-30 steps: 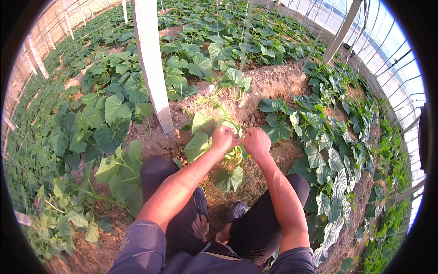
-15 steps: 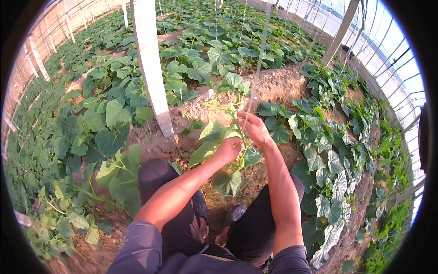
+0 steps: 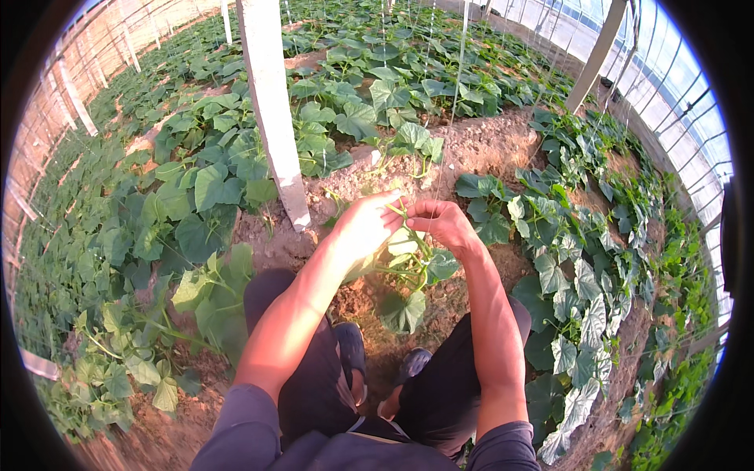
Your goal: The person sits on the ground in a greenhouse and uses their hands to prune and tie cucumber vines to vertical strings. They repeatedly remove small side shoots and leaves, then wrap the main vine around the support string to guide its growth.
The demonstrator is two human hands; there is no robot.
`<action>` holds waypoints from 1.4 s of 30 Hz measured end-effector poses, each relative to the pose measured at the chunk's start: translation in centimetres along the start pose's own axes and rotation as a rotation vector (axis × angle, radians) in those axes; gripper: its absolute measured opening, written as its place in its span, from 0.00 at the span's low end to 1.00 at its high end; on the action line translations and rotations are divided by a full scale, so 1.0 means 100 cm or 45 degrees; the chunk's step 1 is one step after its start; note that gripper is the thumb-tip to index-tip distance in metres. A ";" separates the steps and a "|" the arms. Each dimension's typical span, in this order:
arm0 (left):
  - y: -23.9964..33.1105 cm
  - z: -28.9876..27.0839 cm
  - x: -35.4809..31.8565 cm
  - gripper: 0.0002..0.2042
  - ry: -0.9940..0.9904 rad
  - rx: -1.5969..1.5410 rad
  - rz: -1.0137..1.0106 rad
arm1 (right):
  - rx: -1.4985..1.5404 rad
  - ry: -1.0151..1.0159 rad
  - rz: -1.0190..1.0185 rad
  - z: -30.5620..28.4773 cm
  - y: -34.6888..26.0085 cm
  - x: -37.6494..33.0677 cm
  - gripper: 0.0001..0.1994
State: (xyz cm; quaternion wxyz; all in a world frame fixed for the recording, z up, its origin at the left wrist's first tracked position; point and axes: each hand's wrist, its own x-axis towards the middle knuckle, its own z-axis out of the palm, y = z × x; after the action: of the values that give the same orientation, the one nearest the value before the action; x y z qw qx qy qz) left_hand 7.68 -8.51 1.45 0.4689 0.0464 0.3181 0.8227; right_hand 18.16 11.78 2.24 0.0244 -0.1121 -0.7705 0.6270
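A young cucumber vine (image 3: 424, 250) with broad green leaves rises from the soil between my knees. My left hand (image 3: 367, 226) is at its upper stem, fingers closed around it; part of the stem is hidden behind them. From the other side my right hand (image 3: 446, 225) pinches at the same stem, thumb and forefinger together. A thin hanging string (image 3: 462, 59) comes down from above toward my right hand; whether the fingers hold it too, I cannot tell. Below the hands hangs a large leaf (image 3: 402, 312) of the vine.
A pale post (image 3: 271, 110) stands in the soil ahead to the left. Leafy rows spread on both sides, with more vines (image 3: 581, 314) close on my right and leaves (image 3: 220, 302) by my left knee. Other strings hang farther off. A greenhouse frame (image 3: 683, 110) curves along the right.
My left hand has moved up and forward from the lower leaves to the upper stem, beside my right hand. The right hand has stayed near the stem, its fingers now pinched. The view has shifted slightly.
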 end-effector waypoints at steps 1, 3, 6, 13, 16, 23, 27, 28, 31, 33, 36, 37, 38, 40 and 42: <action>-0.001 0.012 -0.004 0.16 0.036 0.027 0.113 | -0.060 0.020 0.003 0.000 -0.009 -0.008 0.10; -0.001 0.006 0.000 0.14 0.028 0.074 0.203 | -0.036 0.063 -0.063 -0.004 -0.013 -0.014 0.11; -0.002 0.012 -0.002 0.11 0.081 0.083 0.267 | 0.252 -0.233 -0.087 -0.031 -0.035 -0.037 0.13; -0.019 0.046 -0.015 0.14 0.033 0.352 0.457 | 0.242 0.091 -0.129 -0.023 -0.035 -0.045 0.10; -0.021 0.049 -0.020 0.14 0.065 0.565 0.400 | 0.128 0.171 -0.210 -0.009 -0.038 -0.033 0.10; -0.015 0.053 -0.022 0.22 -0.100 0.778 0.618 | -0.153 -0.216 -0.204 -0.012 -0.028 -0.033 0.14; -0.019 0.033 -0.009 0.25 -0.042 0.736 0.672 | 0.410 0.122 -0.193 0.007 -0.034 -0.025 0.15; -0.021 0.045 -0.013 0.25 0.026 0.773 0.742 | 0.460 0.153 -0.165 0.000 -0.032 -0.024 0.14; -0.018 0.053 -0.018 0.25 0.049 1.073 0.917 | 0.626 0.238 -0.091 -0.014 -0.021 -0.016 0.07; -0.017 0.050 -0.020 0.18 -0.007 1.222 1.035 | 0.602 0.163 -0.032 -0.014 -0.019 -0.016 0.06; 0.005 0.055 -0.029 0.11 -0.046 1.789 1.487 | 0.574 0.085 0.025 -0.003 -0.021 -0.019 0.04; 0.010 0.062 -0.026 0.10 -0.056 1.809 1.688 | 0.578 0.066 0.037 -0.004 -0.021 -0.020 0.04; 0.014 0.067 -0.026 0.09 -0.075 1.822 1.701 | 0.583 0.047 0.049 -0.005 -0.021 -0.021 0.03; 0.025 0.073 -0.029 0.09 -0.105 1.853 1.730 | 0.562 0.005 0.064 -0.006 -0.023 -0.024 0.02; 0.032 0.071 -0.029 0.07 -0.150 1.828 1.577 | 0.520 -0.041 0.083 -0.006 -0.028 -0.028 0.03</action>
State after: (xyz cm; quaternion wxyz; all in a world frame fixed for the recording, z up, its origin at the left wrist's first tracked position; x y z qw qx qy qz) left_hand 9.54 -8.58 9.55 -0.1758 0.5254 0.6425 0.5294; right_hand 20.55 11.23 5.41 0.0142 -0.1195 -0.6236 0.7724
